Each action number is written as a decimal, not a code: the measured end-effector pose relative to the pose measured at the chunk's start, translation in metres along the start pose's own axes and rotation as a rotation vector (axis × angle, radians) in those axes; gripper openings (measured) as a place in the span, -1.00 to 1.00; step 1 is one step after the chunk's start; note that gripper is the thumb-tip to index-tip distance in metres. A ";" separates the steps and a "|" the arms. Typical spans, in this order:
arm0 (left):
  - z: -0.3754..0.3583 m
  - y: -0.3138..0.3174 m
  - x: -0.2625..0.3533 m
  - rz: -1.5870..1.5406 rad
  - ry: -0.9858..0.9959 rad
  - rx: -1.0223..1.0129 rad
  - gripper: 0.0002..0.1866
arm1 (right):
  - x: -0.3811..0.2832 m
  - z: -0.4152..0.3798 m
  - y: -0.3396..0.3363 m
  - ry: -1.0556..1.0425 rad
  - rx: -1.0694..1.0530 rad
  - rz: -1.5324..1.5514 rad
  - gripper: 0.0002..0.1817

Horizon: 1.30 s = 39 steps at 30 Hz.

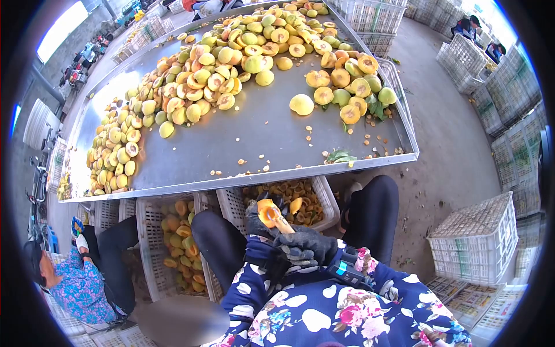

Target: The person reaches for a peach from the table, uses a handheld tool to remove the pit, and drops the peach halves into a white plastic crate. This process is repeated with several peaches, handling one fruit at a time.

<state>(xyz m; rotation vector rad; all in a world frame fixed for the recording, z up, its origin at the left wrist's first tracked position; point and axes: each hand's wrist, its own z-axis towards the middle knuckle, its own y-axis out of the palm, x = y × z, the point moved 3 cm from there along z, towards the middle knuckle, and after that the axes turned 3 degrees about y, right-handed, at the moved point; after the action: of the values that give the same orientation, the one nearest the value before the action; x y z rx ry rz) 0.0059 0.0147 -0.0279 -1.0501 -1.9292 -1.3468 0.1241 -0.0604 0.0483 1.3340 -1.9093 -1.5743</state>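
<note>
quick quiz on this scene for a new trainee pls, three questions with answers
1. What does the gloved right hand hold?
a) a green leaf
b) a tool with a light-coloured handle
c) a white crate

2. True or false: the white crate between the person's knees holds fruit pieces.

3. Fill in the blank: the green leaves nearest the person lie on the metal ____.

Key: 1 b; 2 true; 3 table

Fruit [219,63] lies heaped on a table [202,151] before the person [347,315], one crate [330,203] of fruit between the knees [378,194], a second crate [149,248] to the left (a co-worker [81,289] sits beyond), another crate [474,240] standing right.
</note>
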 end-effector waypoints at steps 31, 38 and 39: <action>0.358 0.072 0.142 1.461 0.346 0.127 -0.64 | -0.024 0.012 -0.108 0.074 0.463 -0.641 -0.79; 0.280 0.107 0.133 1.078 0.054 -0.247 -0.58 | -0.034 0.008 -0.083 0.140 0.392 -0.513 -0.79; 0.272 0.102 0.132 1.079 0.101 -0.282 -0.56 | -0.033 0.007 -0.083 0.137 0.368 -0.529 -0.78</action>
<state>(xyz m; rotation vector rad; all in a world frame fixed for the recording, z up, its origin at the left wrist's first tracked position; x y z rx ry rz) 0.0184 0.3269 0.0355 -1.7434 -0.8029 -0.9718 0.1726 -0.0258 -0.0183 2.1868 -1.9216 -1.3196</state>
